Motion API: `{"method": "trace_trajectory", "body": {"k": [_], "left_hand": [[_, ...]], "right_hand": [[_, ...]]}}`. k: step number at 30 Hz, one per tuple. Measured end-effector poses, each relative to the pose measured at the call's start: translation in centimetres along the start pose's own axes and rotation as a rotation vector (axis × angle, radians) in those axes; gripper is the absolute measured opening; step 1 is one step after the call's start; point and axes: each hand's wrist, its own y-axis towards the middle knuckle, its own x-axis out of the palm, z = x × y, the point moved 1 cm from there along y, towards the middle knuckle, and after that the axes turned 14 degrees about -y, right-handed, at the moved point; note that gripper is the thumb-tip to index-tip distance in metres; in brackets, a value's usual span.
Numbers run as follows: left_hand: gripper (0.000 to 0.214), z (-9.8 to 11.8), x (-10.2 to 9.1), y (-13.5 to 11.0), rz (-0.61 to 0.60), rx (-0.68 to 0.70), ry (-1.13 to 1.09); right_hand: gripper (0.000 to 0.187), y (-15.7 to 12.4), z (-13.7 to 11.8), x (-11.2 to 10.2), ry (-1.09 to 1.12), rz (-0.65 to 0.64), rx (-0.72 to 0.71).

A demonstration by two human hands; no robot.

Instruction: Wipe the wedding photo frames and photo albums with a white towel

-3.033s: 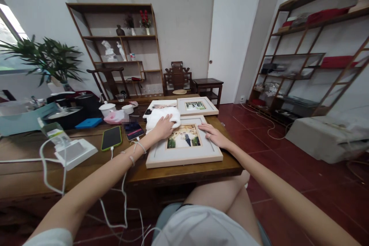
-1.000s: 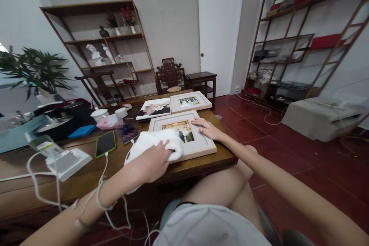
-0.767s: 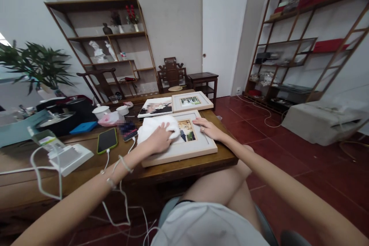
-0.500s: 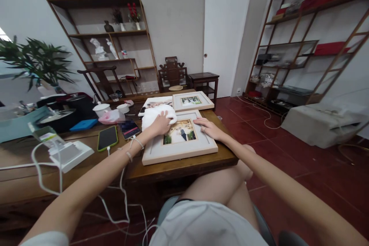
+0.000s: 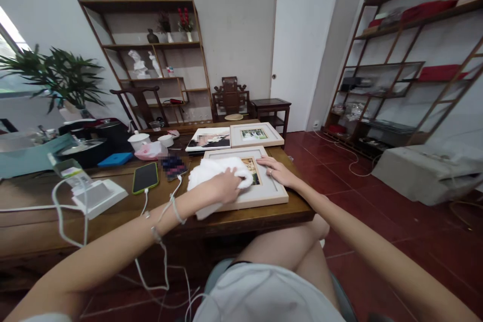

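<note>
A picture frame (image 5: pixel 272 192) with a pale wood edge and a wide white mat lies flat at the front of the wooden table. My left hand (image 5: pixel 228 187) grips a white towel (image 5: pixel 209 176), pressed onto the frame and covering its left part and much of the photo (image 5: pixel 253 170). The towel's lower corner hangs past the frame's near edge. On the frame's right side rests my right hand (image 5: pixel 278 172), fingers stretched flat on the mat; it holds nothing.
Behind lie a second framed picture (image 5: pixel 277 140) and a photo print (image 5: pixel 209 138). Leftward on the table (image 5: pixel 116 221) are a green-edged phone (image 5: pixel 145 178) on a white cable, a second phone, a pink bag (image 5: pixel 151 150), a white cup (image 5: pixel 139 141) and a white stand (image 5: pixel 107 198).
My left hand has moved the towel from the frame's far left corner toward me and rightward, over the photo. My right hand stays on the frame's right side. The view has shifted slightly.
</note>
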Motion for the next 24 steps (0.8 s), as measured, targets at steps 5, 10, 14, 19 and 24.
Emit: {"method": "trace_trajectory", "body": {"k": [5,10,14,19,24], "left_hand": [[0.037,-4.8,0.4,5.5,0.121,-0.113,0.054],[0.033,-4.9,0.0,6.6,0.153,-0.014,0.093],[0.025,-0.7,-0.5,2.9,-0.025,0.087,0.119],[0.03,4.3,-1.7,-3.2,-0.135,0.159,0.1],[0.031,4.8,-0.6,-2.5,-0.028,0.167,-0.007]], "right_hand": [[0.053,0.0,-0.3,-0.3,0.007,-0.018,-0.001],[0.052,-0.1,-0.2,-0.2,0.015,-0.004,-0.01],[0.053,0.0,-0.1,0.0,0.007,0.004,-0.011],[0.052,-0.1,0.0,-0.1,-0.002,-0.002,-0.022],[0.051,-0.1,0.2,-0.2,0.012,0.015,-0.054]]}}
